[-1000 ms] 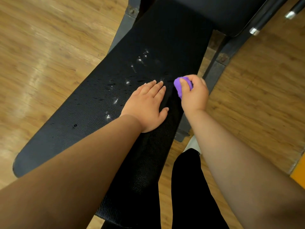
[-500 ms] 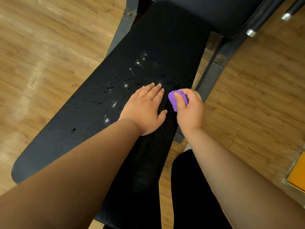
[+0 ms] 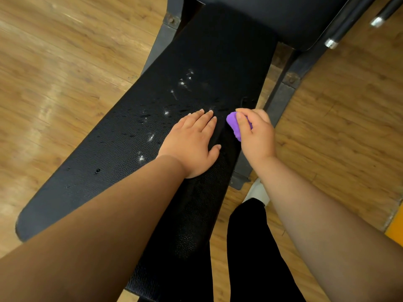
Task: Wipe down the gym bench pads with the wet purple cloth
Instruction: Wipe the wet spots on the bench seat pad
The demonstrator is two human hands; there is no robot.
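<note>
A long black bench pad (image 3: 130, 136) runs from the lower left to the top of the head view, with wet drops glinting on its middle. My left hand (image 3: 192, 144) lies flat on the pad, palm down, fingers together. Just right of it, my right hand (image 3: 255, 134) is closed around a balled-up purple cloth (image 3: 233, 125), which presses on the pad near its right edge. A second black pad (image 3: 272, 16) stands at the top.
The dark metal bench frame (image 3: 283, 92) shows beside the pad's right edge, and another frame part (image 3: 165, 33) at the upper left. Two black bars with chrome ends (image 3: 340, 33) cross the top right. Wooden floor (image 3: 54, 73) surrounds the bench. My black trouser leg (image 3: 250, 247) and white shoe (image 3: 258, 191) are below.
My right hand with the purple cloth slid toward me and leftward along the pad's right edge. My left hand stayed flat in the same place.
</note>
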